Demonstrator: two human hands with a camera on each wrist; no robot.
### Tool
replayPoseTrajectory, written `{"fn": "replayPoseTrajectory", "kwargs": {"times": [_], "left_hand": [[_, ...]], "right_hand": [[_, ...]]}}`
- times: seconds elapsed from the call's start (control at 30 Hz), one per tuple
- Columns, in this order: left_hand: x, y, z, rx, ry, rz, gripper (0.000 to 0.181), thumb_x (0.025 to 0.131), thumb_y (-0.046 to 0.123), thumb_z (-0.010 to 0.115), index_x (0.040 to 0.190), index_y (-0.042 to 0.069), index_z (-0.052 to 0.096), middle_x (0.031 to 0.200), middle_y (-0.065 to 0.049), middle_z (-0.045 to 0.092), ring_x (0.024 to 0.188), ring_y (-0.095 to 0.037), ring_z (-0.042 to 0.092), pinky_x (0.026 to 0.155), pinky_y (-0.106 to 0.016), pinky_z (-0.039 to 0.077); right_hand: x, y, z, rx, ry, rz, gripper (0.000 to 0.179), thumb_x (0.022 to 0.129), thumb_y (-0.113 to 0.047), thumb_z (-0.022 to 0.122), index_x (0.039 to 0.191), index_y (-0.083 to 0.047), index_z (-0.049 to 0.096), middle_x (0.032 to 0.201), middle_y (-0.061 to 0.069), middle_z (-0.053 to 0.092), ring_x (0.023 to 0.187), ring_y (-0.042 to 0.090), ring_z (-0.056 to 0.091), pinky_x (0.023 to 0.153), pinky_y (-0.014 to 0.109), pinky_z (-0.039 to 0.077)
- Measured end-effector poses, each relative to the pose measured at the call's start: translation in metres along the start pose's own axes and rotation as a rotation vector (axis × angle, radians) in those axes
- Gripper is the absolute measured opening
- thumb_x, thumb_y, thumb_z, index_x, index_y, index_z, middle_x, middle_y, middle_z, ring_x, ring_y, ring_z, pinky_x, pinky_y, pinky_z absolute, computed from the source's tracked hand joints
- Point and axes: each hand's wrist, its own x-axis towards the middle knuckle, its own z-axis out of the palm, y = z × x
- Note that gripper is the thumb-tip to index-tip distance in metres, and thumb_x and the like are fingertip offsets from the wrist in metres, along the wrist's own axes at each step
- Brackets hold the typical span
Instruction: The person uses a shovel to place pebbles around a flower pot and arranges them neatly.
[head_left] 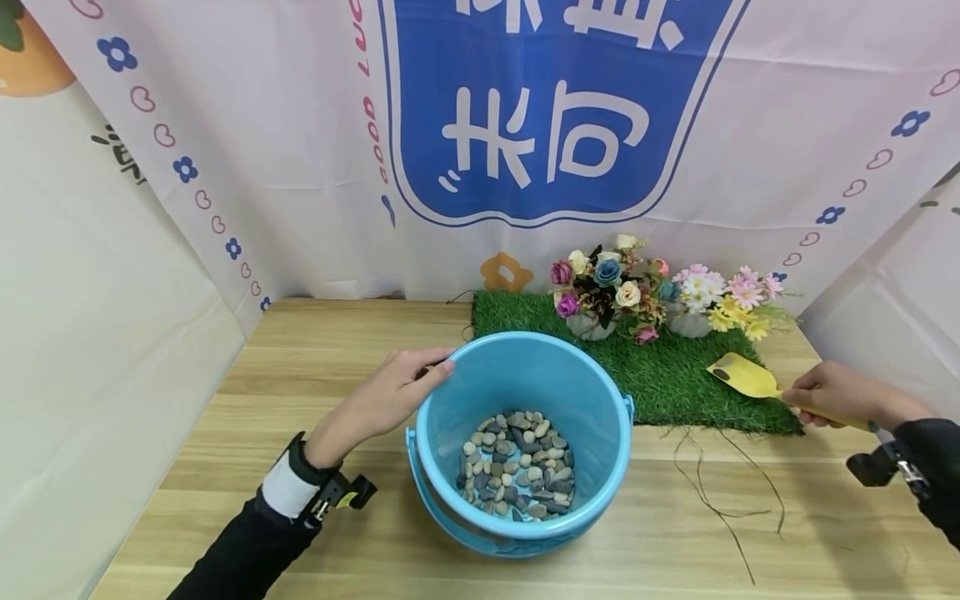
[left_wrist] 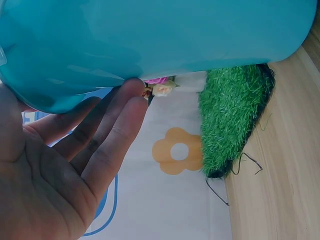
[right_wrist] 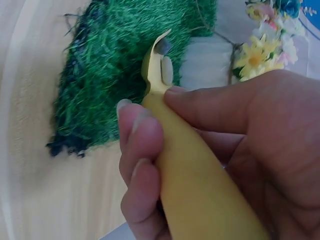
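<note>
A light blue bucket [head_left: 517, 342] stands on the table, its bottom covered with grey, tan and dark pebbles [head_left: 525, 462]. My left hand [head_left: 393, 387] grips its rim at the left, fingers along the outer wall [left_wrist: 150, 40] and thumb at the edge. Off to the right, my right hand [head_left: 847, 396] holds a yellow toy shovel [head_left: 750, 379] by its handle, the blade pointing left over the turf. A dark pebble [right_wrist: 162, 46] and a pale pebble [right_wrist: 167, 70] lie on the blade in the right wrist view.
Artificial turf [head_left: 660, 383] lies behind and right of the bucket. Two pots of artificial flowers [head_left: 607, 287] stand at its back edge. Loose dark threads [head_left: 720, 500] lie on the wooden table [head_left: 322, 350]. White printed cloth [head_left: 300, 167] hangs around the table.
</note>
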Motion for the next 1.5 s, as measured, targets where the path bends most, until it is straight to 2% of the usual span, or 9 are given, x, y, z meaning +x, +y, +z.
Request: {"fn": "replayPoseTrajectory", "kwargs": {"times": [0.13, 0.3, 0.53, 0.87, 1.3, 1.5], "left_hand": [[0.000, 0.000, 0.000, 0.004, -0.001, -0.002, 0.037, 0.101, 0.033, 0.038, 0.132, 0.018, 0.050, 0.098, 0.000, 0.067, 0.074, -0.012, 0.065, 0.062, -0.029, 0.056], [0.000, 0.001, -0.001, 0.005, -0.001, -0.006, 0.037, 0.101, 0.033, 0.038, 0.132, 0.018, 0.050, 0.098, 0.000, 0.067, 0.074, -0.011, 0.065, 0.062, -0.029, 0.055], [0.001, 0.001, -0.002, 0.005, 0.001, -0.008, 0.038, 0.101, 0.033, 0.038, 0.133, 0.017, 0.049, 0.099, 0.001, 0.066, 0.075, -0.011, 0.065, 0.063, -0.029, 0.055], [0.001, 0.000, -0.002, 0.005, 0.000, -0.008, 0.038, 0.101, 0.034, 0.038, 0.133, 0.018, 0.049, 0.100, -0.001, 0.066, 0.076, -0.013, 0.065, 0.063, -0.029, 0.055], [0.000, -0.001, 0.000, -0.002, -0.009, -0.008, 0.038, 0.101, 0.035, 0.036, 0.133, 0.018, 0.049, 0.102, -0.003, 0.066, 0.076, -0.015, 0.065, 0.062, -0.029, 0.056], [0.000, -0.001, 0.000, 0.003, -0.009, 0.000, 0.038, 0.101, 0.033, 0.036, 0.133, 0.018, 0.049, 0.103, -0.003, 0.066, 0.077, -0.015, 0.065, 0.063, -0.029, 0.055]], "right_hand": [[0.001, -0.012, -0.005, -0.001, 0.007, 0.043, 0.029, 0.096, -0.020, 0.049, 0.077, -0.004, 0.063, 0.063, 0.006, 0.054, 0.046, 0.007, 0.038, 0.043, 0.022, 0.034], [0.003, -0.022, -0.006, -0.051, 0.013, 0.078, 0.032, 0.096, -0.020, 0.050, 0.070, -0.006, 0.062, 0.060, 0.004, 0.054, 0.044, 0.007, 0.037, 0.044, 0.023, 0.036], [0.007, -0.037, -0.005, -0.041, 0.001, 0.128, 0.036, 0.096, -0.018, 0.049, 0.062, -0.008, 0.057, 0.056, 0.003, 0.053, 0.041, 0.008, 0.036, 0.041, 0.023, 0.036], [0.011, -0.058, -0.009, -0.149, -0.021, 0.183, 0.036, 0.094, -0.022, 0.050, 0.060, -0.011, 0.057, 0.053, 0.001, 0.052, 0.042, 0.010, 0.038, 0.043, 0.025, 0.037], [-0.002, -0.056, -0.012, -0.184, 0.005, 0.169, 0.039, 0.090, -0.018, 0.052, 0.052, -0.017, 0.045, 0.047, -0.003, 0.044, 0.040, 0.009, 0.037, 0.042, 0.024, 0.037], [-0.013, -0.052, -0.017, -0.152, -0.043, 0.234, 0.037, 0.093, -0.021, 0.049, 0.056, -0.017, 0.048, 0.051, -0.001, 0.047, 0.041, 0.008, 0.037, 0.041, 0.023, 0.037]]}}
